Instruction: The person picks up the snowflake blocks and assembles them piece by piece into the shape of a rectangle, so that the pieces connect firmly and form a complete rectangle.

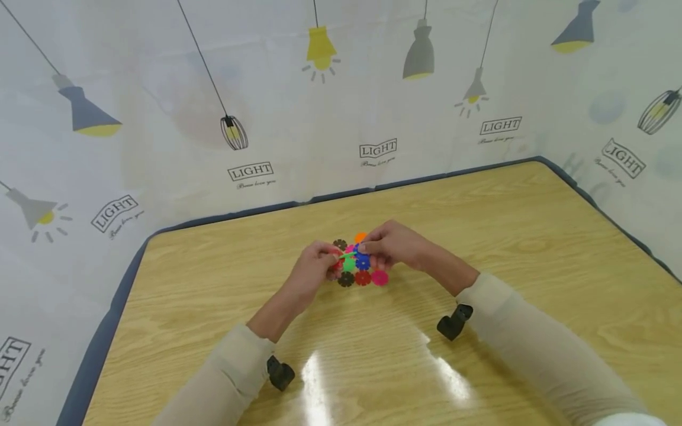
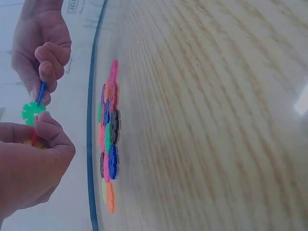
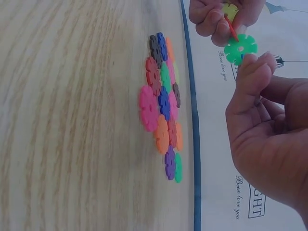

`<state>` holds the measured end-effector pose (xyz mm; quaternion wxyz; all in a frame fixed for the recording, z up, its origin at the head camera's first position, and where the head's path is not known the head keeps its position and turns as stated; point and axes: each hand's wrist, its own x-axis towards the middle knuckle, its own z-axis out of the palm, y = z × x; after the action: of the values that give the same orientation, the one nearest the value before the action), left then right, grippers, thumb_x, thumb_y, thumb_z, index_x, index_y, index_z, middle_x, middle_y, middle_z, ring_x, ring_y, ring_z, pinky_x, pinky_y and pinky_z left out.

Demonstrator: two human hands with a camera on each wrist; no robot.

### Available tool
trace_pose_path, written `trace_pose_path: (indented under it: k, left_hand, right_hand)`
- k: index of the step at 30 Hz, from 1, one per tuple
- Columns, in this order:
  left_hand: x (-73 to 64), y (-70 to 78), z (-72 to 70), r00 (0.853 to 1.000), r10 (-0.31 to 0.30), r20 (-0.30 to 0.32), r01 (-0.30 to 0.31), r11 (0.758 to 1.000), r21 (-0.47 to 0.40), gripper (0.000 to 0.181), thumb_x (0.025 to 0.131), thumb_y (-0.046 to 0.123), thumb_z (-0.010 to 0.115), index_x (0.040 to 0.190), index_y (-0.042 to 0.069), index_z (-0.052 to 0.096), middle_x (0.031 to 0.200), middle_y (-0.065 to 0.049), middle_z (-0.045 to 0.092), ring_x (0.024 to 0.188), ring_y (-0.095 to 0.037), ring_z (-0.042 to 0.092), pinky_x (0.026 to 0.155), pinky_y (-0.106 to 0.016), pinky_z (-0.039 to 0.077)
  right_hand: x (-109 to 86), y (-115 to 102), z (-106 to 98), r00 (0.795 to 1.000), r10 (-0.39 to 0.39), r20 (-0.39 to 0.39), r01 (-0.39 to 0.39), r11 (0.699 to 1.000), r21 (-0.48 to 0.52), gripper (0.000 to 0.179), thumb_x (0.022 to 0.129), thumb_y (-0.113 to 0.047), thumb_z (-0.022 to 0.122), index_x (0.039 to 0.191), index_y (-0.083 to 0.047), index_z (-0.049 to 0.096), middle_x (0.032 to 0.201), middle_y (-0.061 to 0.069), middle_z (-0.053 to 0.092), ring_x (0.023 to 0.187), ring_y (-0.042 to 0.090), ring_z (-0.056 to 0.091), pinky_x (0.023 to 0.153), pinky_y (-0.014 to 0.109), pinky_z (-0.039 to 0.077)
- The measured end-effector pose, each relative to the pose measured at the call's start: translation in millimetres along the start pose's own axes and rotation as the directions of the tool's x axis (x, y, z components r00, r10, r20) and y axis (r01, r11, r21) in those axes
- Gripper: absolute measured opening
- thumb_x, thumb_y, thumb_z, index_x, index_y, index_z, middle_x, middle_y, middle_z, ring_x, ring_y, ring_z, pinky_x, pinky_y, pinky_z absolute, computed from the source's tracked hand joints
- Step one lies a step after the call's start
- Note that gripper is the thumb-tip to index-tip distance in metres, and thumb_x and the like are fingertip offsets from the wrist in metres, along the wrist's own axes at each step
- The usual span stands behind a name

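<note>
- Green takes the middle here: a green disc (image 3: 247, 42), notched round its rim, up in the air between the two hands, off the table (image 1: 213, 331).
- Left hand (image 1: 313, 264) now: thumb and forefinger are pinching a red disc (image 3: 231, 29), seen edge-on, and that red edge meets the green rim.
- Tucked among those same fingers, a yellow disc (image 3: 231, 8) peeks out; whether it joins the red one, I cannot tell.
- Over to the right hand (image 1: 396, 244): thumb and fingertip pinch a blue disc (image 2: 42, 91), its edge against the green one on the side away from the red, the other fingers curled in towards the palm.
- Below them, a patch of notched discs lies flat on the wood, side by side: a pink disc (image 3: 148, 108) at the near edge, a purple disc (image 3: 170, 163) further along, with orange, black and more blue among them.
- Behind it all, a white wall (image 1: 298, 118) printed with hanging lamps.
</note>
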<state>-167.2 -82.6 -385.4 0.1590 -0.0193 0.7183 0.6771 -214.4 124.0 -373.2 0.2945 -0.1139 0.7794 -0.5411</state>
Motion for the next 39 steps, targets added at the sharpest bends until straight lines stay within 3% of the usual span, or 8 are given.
trace_pose_path:
  k: [6, 12, 17, 22, 27, 30, 33, 39]
  left_hand:
    - [1.3, -2.5, -0.4, 1.000, 0.001, 0.011, -0.001, 1.000, 0.005, 0.014, 0.100, 0.003, 0.043, 0.111, -0.003, 0.050, 0.086, -0.009, 0.055, 0.071, -0.016, 0.056, 0.075, -0.031, 0.051]
    - [3.2, 2.6, -5.0, 0.998, -0.018, 0.062, 0.018, 1.000, 0.005, 0.016, 0.101, 0.010, 0.044, 0.111, 0.001, 0.053, 0.088, -0.008, 0.058, 0.070, -0.016, 0.060, 0.080, -0.037, 0.054]
    - [6.0, 7.5, -9.3, 0.998, -0.005, 0.070, -0.003, 0.994, 0.112, 0.029, 0.099, 0.031, 0.055, 0.115, 0.008, 0.064, 0.087, -0.003, 0.066, 0.075, -0.020, 0.065, 0.079, -0.043, 0.054]
    - [6.4, 6.9, -11.3, 0.999, 0.026, 0.040, -0.033, 0.981, 0.190, 0.034, 0.090, 0.040, 0.069, 0.111, 0.014, 0.071, 0.090, -0.004, 0.070, 0.085, -0.021, 0.066, 0.083, -0.043, 0.053]
    - [0.6, 5.8, -19.0, 0.999, 0.041, -0.031, -0.035, 0.988, 0.154, 0.031, 0.087, 0.035, 0.073, 0.109, 0.013, 0.071, 0.093, -0.003, 0.073, 0.094, -0.021, 0.065, 0.096, -0.046, 0.048]
    - [-3.0, 6.1, -24.8, 0.997, 0.038, -0.061, -0.032, 0.995, 0.095, 0.028, 0.087, 0.030, 0.074, 0.107, 0.010, 0.069, 0.094, -0.003, 0.074, 0.100, -0.027, 0.065, 0.100, -0.048, 0.045]
    - [-5.0, 4.7, -28.6, 0.996, 0.037, -0.078, -0.033, 0.999, 0.042, 0.021, 0.088, 0.025, 0.073, 0.100, 0.008, 0.067, 0.090, -0.001, 0.074, 0.102, -0.031, 0.066, 0.099, -0.049, 0.045]
    - [-6.3, -1.4, -30.5, 0.996, 0.015, -0.085, -0.015, 1.000, 0.001, 0.018, 0.090, 0.022, 0.072, 0.095, 0.008, 0.061, 0.084, -0.001, 0.072, 0.084, -0.023, 0.069, 0.088, -0.044, 0.050]
  right_hand:
    - [0.6, 1, 2, 1.000, -0.007, 0.000, 0.007, 1.000, -0.010, 0.028, 0.099, -0.018, 0.056, 0.107, 0.007, 0.067, 0.065, 0.006, 0.061, 0.051, 0.013, 0.055, 0.055, 0.030, 0.054]
    - [-4.2, -7, -2, 1.000, -0.013, 0.010, 0.014, 0.998, -0.067, 0.030, 0.099, -0.022, 0.057, 0.105, 0.007, 0.066, 0.068, 0.006, 0.061, 0.055, 0.015, 0.056, 0.061, 0.037, 0.056]
    - [-4.4, -17, -6, 0.999, -0.034, 0.029, 0.037, 0.995, -0.095, 0.029, 0.099, -0.024, 0.058, 0.092, 0.003, 0.067, 0.067, 0.005, 0.061, 0.056, 0.016, 0.056, 0.061, 0.033, 0.055]
    - [-3.6, -21, -9, 0.998, -0.026, 0.055, 0.031, 0.994, -0.105, 0.031, 0.099, -0.026, 0.058, 0.097, 0.004, 0.068, 0.069, 0.006, 0.062, 0.057, 0.016, 0.057, 0.063, 0.035, 0.056]
    - [-1.2, -11, -19, 0.999, -0.015, 0.029, 0.017, 0.997, -0.073, 0.037, 0.100, -0.028, 0.055, 0.111, 0.005, 0.066, 0.076, 0.010, 0.064, 0.063, 0.020, 0.061, 0.070, 0.039, 0.058]
    - [0.9, -3, -29, 1.000, -0.008, -0.017, 0.008, 0.999, -0.032, 0.038, 0.100, -0.028, 0.056, 0.122, 0.002, 0.063, 0.082, 0.012, 0.066, 0.067, 0.021, 0.063, 0.073, 0.039, 0.058]
    - [4.1, 6, -38, 0.999, 0.000, -0.045, -0.001, 1.000, -0.018, 0.039, 0.099, -0.028, 0.057, 0.125, 0.002, 0.061, 0.083, 0.012, 0.067, 0.067, 0.019, 0.063, 0.073, 0.039, 0.058]
    - [7.8, 26, -45, 0.993, 0.049, -0.109, -0.054, 0.997, -0.049, 0.035, 0.099, -0.020, 0.056, 0.125, 0.002, 0.059, 0.082, 0.010, 0.067, 0.068, 0.020, 0.064, 0.071, 0.036, 0.059]
